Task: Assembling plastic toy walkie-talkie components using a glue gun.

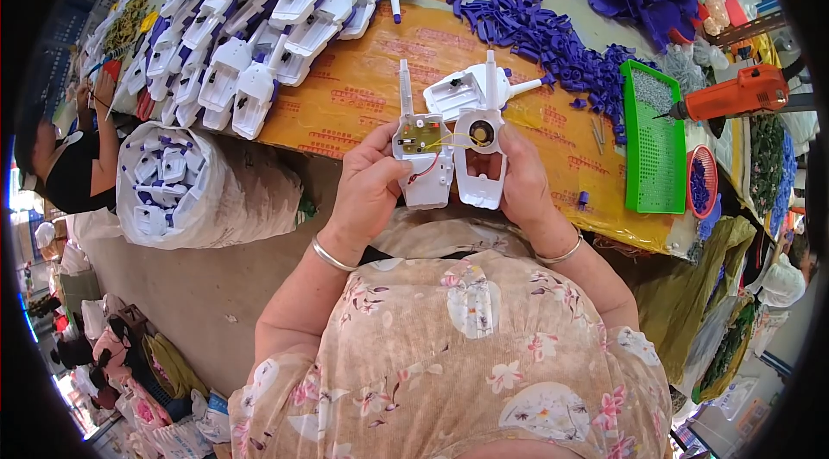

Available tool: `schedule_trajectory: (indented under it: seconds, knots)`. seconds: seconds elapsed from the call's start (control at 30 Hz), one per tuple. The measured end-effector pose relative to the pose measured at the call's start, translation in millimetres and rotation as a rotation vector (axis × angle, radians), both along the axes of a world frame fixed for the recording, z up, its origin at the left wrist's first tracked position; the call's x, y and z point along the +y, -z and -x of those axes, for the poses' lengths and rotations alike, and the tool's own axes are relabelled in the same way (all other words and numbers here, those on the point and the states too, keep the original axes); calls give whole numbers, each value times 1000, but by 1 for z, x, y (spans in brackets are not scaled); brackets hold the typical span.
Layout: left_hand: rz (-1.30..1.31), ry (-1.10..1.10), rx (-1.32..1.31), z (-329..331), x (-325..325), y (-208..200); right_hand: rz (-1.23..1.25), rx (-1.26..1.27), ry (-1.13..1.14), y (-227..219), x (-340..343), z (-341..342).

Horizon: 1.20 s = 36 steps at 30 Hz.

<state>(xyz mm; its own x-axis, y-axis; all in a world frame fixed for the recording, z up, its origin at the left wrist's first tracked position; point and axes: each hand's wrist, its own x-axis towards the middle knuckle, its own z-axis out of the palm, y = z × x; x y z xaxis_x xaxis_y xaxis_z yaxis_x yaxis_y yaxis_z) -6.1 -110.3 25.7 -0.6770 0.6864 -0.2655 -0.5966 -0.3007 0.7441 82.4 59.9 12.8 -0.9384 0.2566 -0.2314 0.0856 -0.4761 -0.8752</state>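
My left hand (367,183) grips a white half-shell (429,187) of what looks like a toy walkie-talkie, with a stubby antenna pointing away from me. A small circuit board (419,134) sits in its upper part. My right hand (525,178) holds the matching half-shell (480,189), which carries a round black speaker (477,132). Thin yellow wires span the two opened halves, and a red wire shows by my left thumb. Just beyond them, another white unit (455,93) lies on the table, its stem to the right.
White-and-purple units (298,27) pile up at the far left; a sack (207,178) holds more. Small purple parts (527,36) spread beyond my hands. Right of me are a green tray (649,174) of tiny metal pieces, an orange power screwdriver (747,94) and a red basket (713,172). Another person (82,157) is at left.
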Motion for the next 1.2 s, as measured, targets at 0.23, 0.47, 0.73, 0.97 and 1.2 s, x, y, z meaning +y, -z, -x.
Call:
schedule_trajectory:
  seconds: [0.23,0.47,0.73,0.97,1.2]
  knots:
    - [5,5,-12,3,3,-1,22,-12,5,-2,1,1]
    - [6,-3,-31,2,6,-3,28,1,3,1,4,0]
    - [34,-3,-30,1,7,-3,44,3,-4,4,7,-1]
    - [20,-5,-30,1,9,-3,82,-21,21,6,7,-2]
    - [23,2,-38,0,9,-4,104,-9,-12,17,11,-5]
